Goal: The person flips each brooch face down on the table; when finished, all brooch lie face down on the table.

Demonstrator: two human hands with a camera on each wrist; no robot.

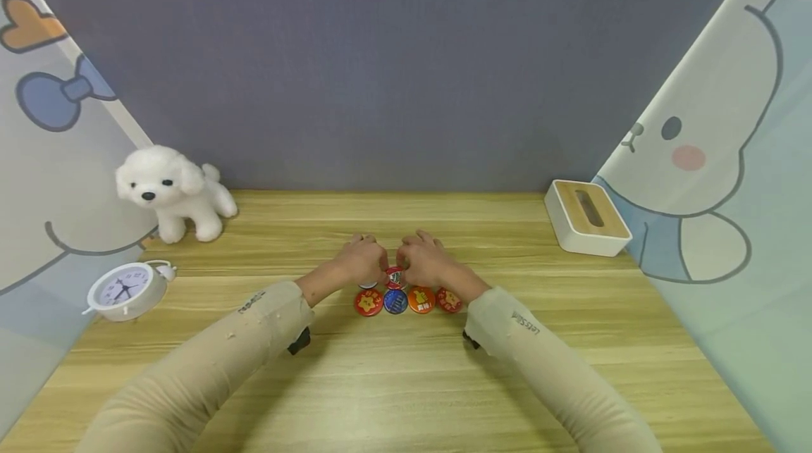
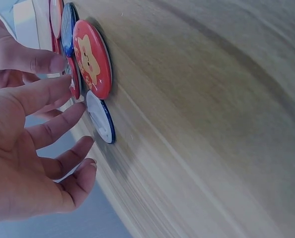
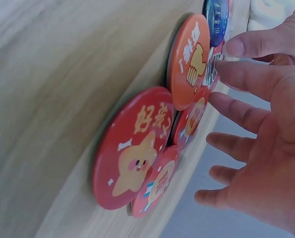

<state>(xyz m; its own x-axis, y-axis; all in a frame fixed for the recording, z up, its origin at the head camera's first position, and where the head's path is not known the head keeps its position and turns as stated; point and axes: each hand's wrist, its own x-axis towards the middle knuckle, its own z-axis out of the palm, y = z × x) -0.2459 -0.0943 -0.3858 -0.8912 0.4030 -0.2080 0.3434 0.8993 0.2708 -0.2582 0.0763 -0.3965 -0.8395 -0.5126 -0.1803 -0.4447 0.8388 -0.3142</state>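
Between my hands a red pin badge (image 1: pixel 395 277) with a dark and white print lies in the far row. My left hand (image 1: pixel 363 261) pinches its left edge with thumb and index fingertip, the other fingers spread loosely. From the other side my right hand (image 1: pixel 423 261) pinches the right edge in the same way. Nearer to me stand a red star badge (image 1: pixel 368 302), a blue badge (image 1: pixel 395 301), an orange badge (image 1: pixel 421 299) and another red star badge (image 1: pixel 449 300). A white badge (image 2: pixel 101 118) lies under my left fingers; two red badges (image 3: pixel 191 119) sit beside my right fingers.
A white plush dog (image 1: pixel 180 192) and a white alarm clock (image 1: pixel 127 291) stand at the left. At the back right is a white tissue box (image 1: pixel 586 217) with a wooden lid. A grey panel (image 1: pixel 393 72) closes off the back of the wooden table (image 1: pixel 380 389).
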